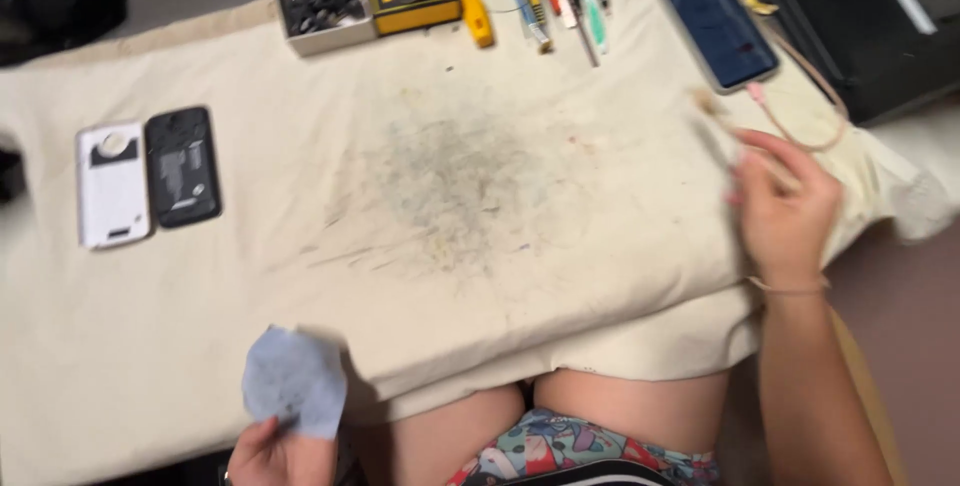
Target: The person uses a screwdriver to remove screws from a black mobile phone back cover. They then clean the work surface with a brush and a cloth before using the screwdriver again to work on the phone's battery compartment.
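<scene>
Beside the stained cloth [450, 196], the left hand [280, 451] pinches a grey wipe [295, 381] while the right hand [785, 206] grips a thin brush [730, 126].

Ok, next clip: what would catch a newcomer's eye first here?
Probably the dark smudged stain in the middle of the cream cloth. Next, the right hand gripping a small brush near a dark blue phone, and the left hand holding a bluish wipe at the bottom edge.
</scene>
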